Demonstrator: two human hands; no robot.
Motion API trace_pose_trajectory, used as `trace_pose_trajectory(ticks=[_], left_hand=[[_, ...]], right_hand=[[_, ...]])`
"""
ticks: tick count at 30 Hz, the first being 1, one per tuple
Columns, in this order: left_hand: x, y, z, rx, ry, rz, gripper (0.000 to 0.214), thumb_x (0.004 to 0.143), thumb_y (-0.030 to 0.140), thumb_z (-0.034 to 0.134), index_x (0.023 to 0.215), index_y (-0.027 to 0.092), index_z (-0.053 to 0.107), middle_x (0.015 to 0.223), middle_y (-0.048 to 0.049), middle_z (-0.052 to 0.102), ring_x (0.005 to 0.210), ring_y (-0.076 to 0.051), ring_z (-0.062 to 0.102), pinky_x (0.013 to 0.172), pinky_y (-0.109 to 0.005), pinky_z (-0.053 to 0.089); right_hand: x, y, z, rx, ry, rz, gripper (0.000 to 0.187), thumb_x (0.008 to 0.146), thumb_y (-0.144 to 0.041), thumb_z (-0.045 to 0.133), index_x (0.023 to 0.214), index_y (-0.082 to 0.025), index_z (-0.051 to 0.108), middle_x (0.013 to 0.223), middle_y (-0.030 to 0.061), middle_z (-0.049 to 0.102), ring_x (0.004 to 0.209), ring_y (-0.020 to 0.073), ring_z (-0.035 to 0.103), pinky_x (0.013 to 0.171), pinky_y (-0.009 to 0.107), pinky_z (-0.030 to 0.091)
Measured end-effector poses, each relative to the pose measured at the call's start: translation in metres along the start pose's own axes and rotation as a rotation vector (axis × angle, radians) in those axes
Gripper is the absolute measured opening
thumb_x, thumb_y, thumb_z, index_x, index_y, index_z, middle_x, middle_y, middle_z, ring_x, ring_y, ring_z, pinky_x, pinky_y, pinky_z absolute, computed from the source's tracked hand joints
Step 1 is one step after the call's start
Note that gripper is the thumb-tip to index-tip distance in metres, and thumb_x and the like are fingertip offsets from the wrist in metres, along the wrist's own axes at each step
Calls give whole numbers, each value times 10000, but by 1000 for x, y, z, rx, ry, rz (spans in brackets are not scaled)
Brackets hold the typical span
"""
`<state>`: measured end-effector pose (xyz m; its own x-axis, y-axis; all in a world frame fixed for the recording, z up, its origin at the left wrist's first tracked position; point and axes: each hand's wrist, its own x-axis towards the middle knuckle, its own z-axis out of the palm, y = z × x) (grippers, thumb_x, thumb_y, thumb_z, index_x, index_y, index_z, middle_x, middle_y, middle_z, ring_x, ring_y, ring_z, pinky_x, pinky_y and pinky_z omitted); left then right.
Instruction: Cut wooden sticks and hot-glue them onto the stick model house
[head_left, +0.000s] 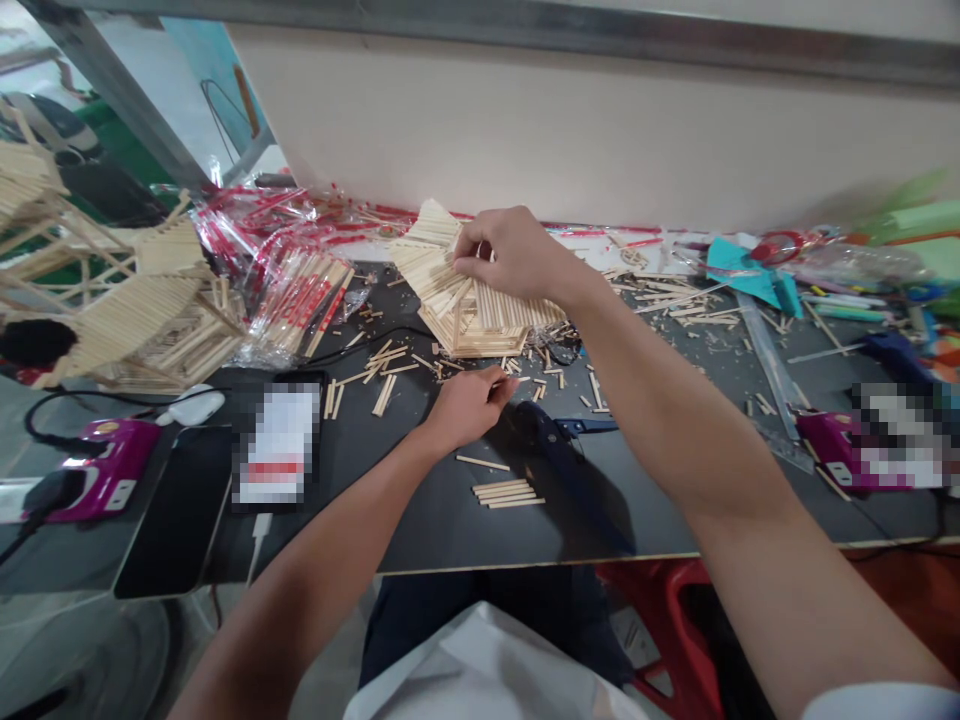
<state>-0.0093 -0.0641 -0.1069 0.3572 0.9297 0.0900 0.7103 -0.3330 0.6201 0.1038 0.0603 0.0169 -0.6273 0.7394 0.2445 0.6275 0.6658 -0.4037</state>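
A model built of thin wooden sticks (pixel 431 262), with fan-like slatted roof panels, stands near the back of the dark table. My right hand (pixel 517 250) reaches over it, thumb and fingertips pinched together at the slats; whatever lies between them is too small to make out. Just in front of the model, my left hand (pixel 472 402) is low over the table with its fingers curled together, their contents hidden. A dark blue glue gun (pixel 559 455) lies to the right of my left hand. Close to the front edge, several cut sticks (pixel 506 493) lie side by side.
Larger stick models (pixel 142 310) stand at the left, beside plastic-wrapped stick bundles (pixel 300 295). Two phones, a lit one (pixel 277 440) and a dark one (pixel 176 510), lie near a purple power strip (pixel 112 470). Stick scraps and a clear ruler (pixel 769 360) are at the right.
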Motion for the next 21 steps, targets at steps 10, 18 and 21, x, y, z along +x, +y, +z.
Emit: trace_pose_trajectory(ticks=[10, 18, 21], left_hand=[[0, 0, 0, 8, -3, -3, 333, 1006, 415, 440, 862, 203, 653, 823, -54, 728, 737, -196, 656, 604, -275, 351], [0, -1, 0, 0, 5, 8, 331, 1005, 409, 445, 851, 204, 654, 807, -48, 726, 715, -194, 647, 598, -280, 335], [0, 0, 0, 2, -4, 3, 332, 1006, 410, 441, 870, 201, 661, 804, -49, 724, 710, -196, 643, 594, -281, 329]], right_hand=[[-2, 0, -2, 21, 4, -8, 118, 870, -290, 636, 897, -254, 745, 1008, 62, 745, 917, 252, 662, 886, 419, 482], [-2, 0, -7, 57, 14, 30, 190, 895, -396, 634, 965, -255, 740, 1056, 78, 739, 974, 284, 654, 926, 447, 477], [-3, 3, -11, 64, 39, 50, 188, 901, -390, 622, 964, -255, 737, 1078, 82, 740, 978, 292, 655, 927, 463, 478]])
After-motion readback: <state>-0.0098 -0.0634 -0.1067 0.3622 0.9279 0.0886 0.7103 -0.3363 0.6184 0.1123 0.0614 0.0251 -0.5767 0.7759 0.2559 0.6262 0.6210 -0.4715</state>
